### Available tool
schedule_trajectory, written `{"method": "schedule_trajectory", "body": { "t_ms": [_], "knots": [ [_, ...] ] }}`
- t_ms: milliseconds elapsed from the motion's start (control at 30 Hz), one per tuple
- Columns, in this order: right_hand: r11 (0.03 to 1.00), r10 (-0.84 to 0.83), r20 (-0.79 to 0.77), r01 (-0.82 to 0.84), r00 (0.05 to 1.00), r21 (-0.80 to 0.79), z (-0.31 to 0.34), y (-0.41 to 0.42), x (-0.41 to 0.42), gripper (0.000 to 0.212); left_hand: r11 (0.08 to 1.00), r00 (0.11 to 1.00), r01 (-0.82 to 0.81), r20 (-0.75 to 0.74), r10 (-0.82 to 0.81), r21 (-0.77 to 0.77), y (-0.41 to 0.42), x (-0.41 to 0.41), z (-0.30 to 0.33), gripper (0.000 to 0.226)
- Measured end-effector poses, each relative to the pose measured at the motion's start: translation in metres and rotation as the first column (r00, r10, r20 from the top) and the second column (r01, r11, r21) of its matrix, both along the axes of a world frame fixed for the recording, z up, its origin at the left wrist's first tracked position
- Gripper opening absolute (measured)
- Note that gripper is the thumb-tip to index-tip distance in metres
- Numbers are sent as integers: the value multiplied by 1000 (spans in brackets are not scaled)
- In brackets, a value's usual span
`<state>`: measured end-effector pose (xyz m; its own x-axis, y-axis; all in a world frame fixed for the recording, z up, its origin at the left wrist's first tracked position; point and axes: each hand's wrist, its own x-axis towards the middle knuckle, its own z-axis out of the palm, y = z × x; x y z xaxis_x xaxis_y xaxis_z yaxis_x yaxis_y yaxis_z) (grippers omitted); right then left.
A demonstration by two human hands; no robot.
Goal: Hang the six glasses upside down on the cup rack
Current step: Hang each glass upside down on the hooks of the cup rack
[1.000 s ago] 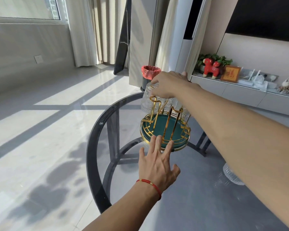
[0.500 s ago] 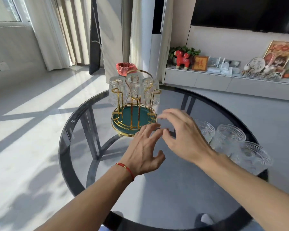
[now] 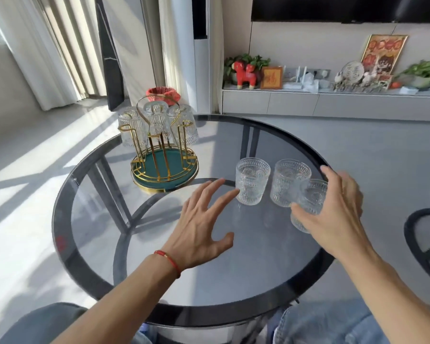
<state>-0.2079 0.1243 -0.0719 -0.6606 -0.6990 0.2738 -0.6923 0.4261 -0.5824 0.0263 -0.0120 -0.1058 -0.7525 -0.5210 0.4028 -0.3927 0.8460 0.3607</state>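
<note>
- We read no writing on the glasses.
- Our right hand, earlier empty, now wraps the nearest glass.
- Our left hand stays spread wide above the table.

Head-worn view, down onto table

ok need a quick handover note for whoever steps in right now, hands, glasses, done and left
Left hand: open, spread above the table, fingertips near the leftmost upright glass, holding nothing.
Right hand: fingers wrapped around the rightmost upright glass, thumb on its near side.
Middle upright glass stands untouched between them.
Cup rack sits at the table's far left with three hung glasses upside down.
Done: three hung. Left: the three upright ones, starting with the gripped one.
</note>
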Motion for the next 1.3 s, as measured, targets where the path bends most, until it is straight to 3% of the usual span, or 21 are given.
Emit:
{"method": "schedule_trajectory", "body": {
  "t_ms": [67,133,300,467,533,600,667,700,733,833,900,967,1033,1133,1200,1233,1300],
  "knots": [
    [999,9,268,5,963,-50,-7,5,-12,108,995,996,13,-90,-4,99,2,-3,2,79],
    [997,-13,401,40,916,-60,-16,6,-20,112,992,992,9,-126,7,125,4,-6,2,76],
    [992,-18,437,72,899,-108,-36,9,-28,79,986,992,23,-123,-3,162,8,-9,-3,74],
    [965,53,344,40,937,-257,-25,22,-25,71,975,980,73,-198,-30,211,14,-16,2,70],
    [928,213,294,-99,932,-359,-17,26,-18,73,905,959,151,-280,-37,397,19,-20,9,68],
    [890,362,228,-263,904,-372,-8,27,-9,77,729,930,266,-366,-22,631,25,-24,20,70],
    [854,478,172,-410,861,-321,-1,22,6,83,573,906,356,-424,-17,738,27,-27,28,77],
    [829,529,139,-475,837,-294,0,19,14,86,549,897,379,-441,-21,745,28,-27,31,80],
    [805,570,105,-529,815,-269,-1,13,22,89,566,894,387,-447,-35,728,28,-26,35,83],
    [758,636,73,-605,768,-244,0,-9,46,90,770,921,260,-389,-16,582,20,-20,46,71],
    [746,652,122,-604,748,-282,4,-23,56,81,816,908,185,-414,71,547,6,-11,53,58],
    [750,653,266,-557,709,-356,8,-38,64,67,749,849,219,-500,169,625,-13,0,57,54],
    [757,650,437,-487,622,-435,10,-54,73,55,589,761,331,-578,294,737,-32,9,57,54],
    [766,643,596,-387,481,-514,12,-82,88,52,438,717,421,-587,377,795,-56,18,50,44],
    [780,623,588,-362,515,-510,15,-98,93,56,384,723,453,-584,369,805,-68,22,45,39],
    [796,602,561,-365,568,-484,16,-105,93,58,408,744,433,-574,341,803,-74,26,42,40],
    [827,548,472,-364,690,-428,22,-114,90,60,597,818,282,-514,260,751,-84,36,35,40]
  ]
}}
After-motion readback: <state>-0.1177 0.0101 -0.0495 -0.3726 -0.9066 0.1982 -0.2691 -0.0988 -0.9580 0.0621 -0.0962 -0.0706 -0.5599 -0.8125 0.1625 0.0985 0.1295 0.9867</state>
